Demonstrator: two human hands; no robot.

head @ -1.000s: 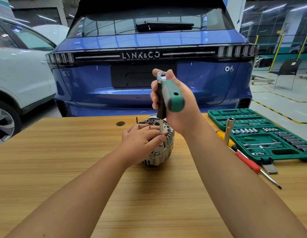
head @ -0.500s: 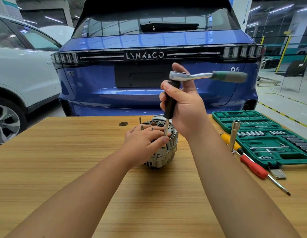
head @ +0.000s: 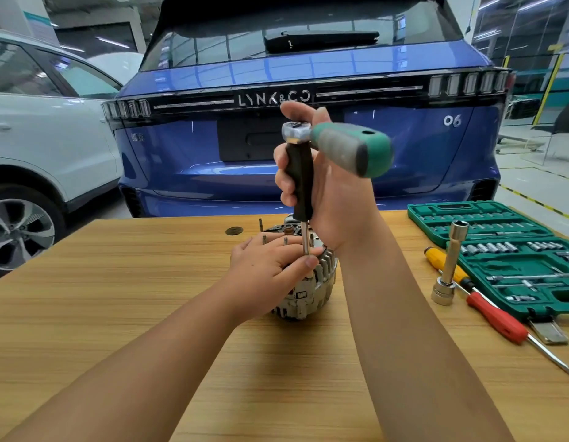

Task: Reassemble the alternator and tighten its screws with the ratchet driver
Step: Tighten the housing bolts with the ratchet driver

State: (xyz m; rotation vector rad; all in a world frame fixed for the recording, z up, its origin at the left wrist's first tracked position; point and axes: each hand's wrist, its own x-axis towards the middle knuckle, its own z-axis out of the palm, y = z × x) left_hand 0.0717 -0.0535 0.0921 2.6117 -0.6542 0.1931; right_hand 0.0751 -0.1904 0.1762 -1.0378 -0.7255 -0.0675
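A silver finned alternator (head: 311, 291) stands on the wooden table (head: 117, 314) at the centre. My left hand (head: 267, 266) lies over its top, thumb and fingers beside the tool's steel shaft. My right hand (head: 324, 189) grips the black upright handle of the ratchet driver (head: 300, 183), whose shaft runs straight down into the alternator's top. The ratchet's chrome head sits on that handle and its green and grey grip (head: 350, 148) points toward me and to the right. Several studs stick up from the alternator behind my left hand.
A green socket set case (head: 506, 256) lies open at the right. In front of it are a chrome socket extension (head: 450, 266), a yellow-handled screwdriver (head: 445, 264) and a red-handled screwdriver (head: 496, 317). A blue car (head: 308, 138) is parked just behind the table, a white car (head: 37, 138) at the left.
The ratchet's green grip has swung from pointing toward me, out to the right, then back toward me. My right hand stays on the black handle and my left hand stays on the alternator.
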